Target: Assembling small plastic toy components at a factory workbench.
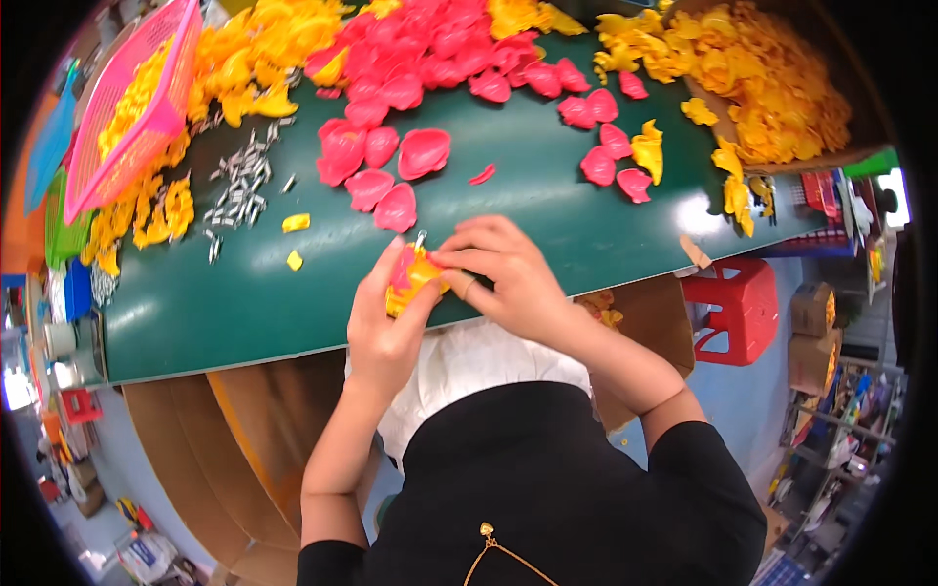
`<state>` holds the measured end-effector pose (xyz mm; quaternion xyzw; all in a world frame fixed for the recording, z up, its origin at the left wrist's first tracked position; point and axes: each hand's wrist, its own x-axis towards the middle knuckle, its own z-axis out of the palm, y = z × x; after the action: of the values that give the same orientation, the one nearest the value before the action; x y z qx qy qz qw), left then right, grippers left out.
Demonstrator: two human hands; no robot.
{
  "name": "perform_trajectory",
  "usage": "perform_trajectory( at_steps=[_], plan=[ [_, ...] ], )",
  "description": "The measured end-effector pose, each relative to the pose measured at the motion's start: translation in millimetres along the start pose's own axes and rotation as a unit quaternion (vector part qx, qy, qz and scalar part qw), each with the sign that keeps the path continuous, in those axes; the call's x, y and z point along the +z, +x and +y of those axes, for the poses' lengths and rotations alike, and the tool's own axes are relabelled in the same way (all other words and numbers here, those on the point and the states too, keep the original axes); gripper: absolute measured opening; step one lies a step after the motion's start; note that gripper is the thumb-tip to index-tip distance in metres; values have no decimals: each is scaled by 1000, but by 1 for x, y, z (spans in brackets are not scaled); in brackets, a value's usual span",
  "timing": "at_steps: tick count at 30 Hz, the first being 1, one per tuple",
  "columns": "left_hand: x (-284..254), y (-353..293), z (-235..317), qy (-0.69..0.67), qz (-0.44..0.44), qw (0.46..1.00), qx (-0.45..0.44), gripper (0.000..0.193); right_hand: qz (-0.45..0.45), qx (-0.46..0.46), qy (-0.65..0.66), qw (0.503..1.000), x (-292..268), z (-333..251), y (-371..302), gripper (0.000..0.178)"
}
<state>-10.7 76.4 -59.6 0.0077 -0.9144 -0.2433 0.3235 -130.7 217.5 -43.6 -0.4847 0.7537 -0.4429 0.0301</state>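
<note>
My left hand (381,327) is closed round a small yellow-and-pink plastic piece (414,277) near the table's front edge. A small silvery metal bit (421,237) shows just above that piece. From the right, my right hand (503,278) reaches across, its thumb and index finger pinching the same piece at its edge; the other fingers are curled above. Beyond my hands lie pink cupped plastic shells (395,208), several of them loose and more in a heap. Two small yellow bits (295,223) rest on the table left of my hands.
Short metal pins (244,181) lie scattered on the green table (234,313). A pink basket (171,117) of yellow parts stands at the far left. Yellow pieces fill a cardboard box (868,146) at the far right. A red stool (747,313) and cardboard boxes flank me below the table edge.
</note>
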Motion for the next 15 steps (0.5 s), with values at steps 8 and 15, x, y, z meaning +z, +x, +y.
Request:
perform_trajectory(
  at_steps=[8, 15],
  plan=[
    [-3, 11, 33, -767, -99, 499, -391, 72, -4, 56, 143, 988, -59, -1, 5, 16],
    [7, 16, 38, -848, -89, 382, -357, 68, 187, 235, -209, 931, -158, 85, 83, 32]
  ],
)
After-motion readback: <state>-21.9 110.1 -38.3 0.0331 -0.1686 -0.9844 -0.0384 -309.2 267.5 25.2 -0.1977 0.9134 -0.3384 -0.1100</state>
